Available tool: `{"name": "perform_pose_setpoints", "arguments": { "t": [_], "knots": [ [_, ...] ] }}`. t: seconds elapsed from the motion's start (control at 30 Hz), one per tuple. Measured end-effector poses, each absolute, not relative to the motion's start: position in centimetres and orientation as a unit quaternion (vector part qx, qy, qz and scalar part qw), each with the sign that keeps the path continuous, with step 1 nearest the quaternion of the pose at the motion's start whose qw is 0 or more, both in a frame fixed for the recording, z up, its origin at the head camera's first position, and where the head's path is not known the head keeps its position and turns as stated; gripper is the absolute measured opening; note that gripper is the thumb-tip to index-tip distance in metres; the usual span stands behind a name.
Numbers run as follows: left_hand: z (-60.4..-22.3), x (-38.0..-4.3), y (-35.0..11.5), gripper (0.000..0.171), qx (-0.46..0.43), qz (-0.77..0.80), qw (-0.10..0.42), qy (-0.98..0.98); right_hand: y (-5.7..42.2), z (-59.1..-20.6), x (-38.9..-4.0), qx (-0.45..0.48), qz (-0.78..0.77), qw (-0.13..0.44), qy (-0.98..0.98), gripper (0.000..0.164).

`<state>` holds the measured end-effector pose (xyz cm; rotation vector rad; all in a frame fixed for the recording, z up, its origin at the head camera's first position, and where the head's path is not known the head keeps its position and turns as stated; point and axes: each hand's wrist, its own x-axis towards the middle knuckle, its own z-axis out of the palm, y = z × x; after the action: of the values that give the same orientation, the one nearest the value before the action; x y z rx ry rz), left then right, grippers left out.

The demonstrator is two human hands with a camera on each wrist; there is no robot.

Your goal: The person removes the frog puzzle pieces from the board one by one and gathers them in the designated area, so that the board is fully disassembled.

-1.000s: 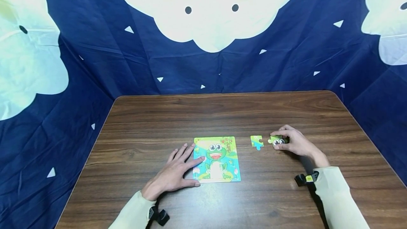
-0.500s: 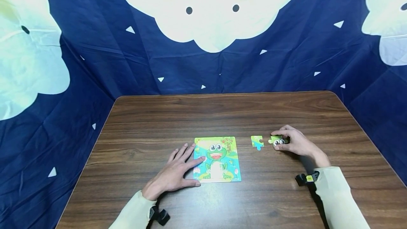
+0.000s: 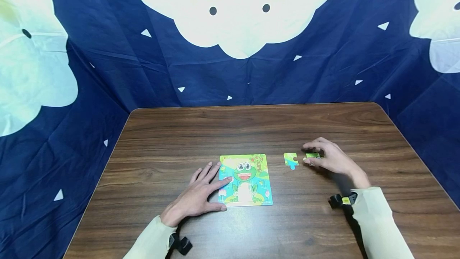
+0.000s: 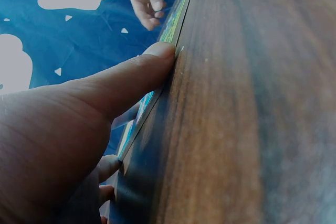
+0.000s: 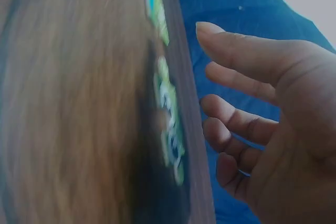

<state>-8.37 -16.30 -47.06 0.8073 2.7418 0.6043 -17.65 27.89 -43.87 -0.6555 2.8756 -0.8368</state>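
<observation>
A square frog puzzle (image 3: 262,171) lies flat on the table, a pale patch showing at the frog's belly. My left hand (image 3: 194,198) rests on its left side with spread fingers, the thumb (image 4: 139,72) at its near edge. To the right lies a loose green-and-blue jigsaw piece (image 3: 290,159). Beyond it is a second jigsaw piece (image 3: 312,155) with printed eyes, partly hidden in the head view by my right hand (image 3: 333,158). In the right wrist view the fingers (image 5: 239,121) are loosely bent, hold nothing and stand apart from that eyed piece (image 5: 170,124).
The brown wood-grain table (image 3: 251,129) has rounded far corners. Behind and beside it hangs a dark blue cloth (image 3: 212,71) with white clouds and small triangles. Each wrist wears a black camera (image 3: 181,244).
My right hand has let go of the eyed piece and risen off it, shifting slightly left. That piece stays on the table. My left hand and the puzzle have not moved.
</observation>
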Motion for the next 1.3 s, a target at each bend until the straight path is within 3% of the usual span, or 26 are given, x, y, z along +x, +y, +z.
{"name": "perform_pose_setpoints", "arguments": {
  "t": [0.6,1.3],
  "knots": [
    [-46.9,-8.2,-16.2,0.077,0.274,0.210,0.112,0.932,21.9,-43.3,-18.1,-0.264,-0.304,0.034,0.915,0.038],
    [-46.9,-8.2,-16.3,0.078,0.274,0.212,0.116,0.931,15.8,-43.6,-17.5,-0.295,-0.351,0.120,0.881,0.040]
  ]
}}
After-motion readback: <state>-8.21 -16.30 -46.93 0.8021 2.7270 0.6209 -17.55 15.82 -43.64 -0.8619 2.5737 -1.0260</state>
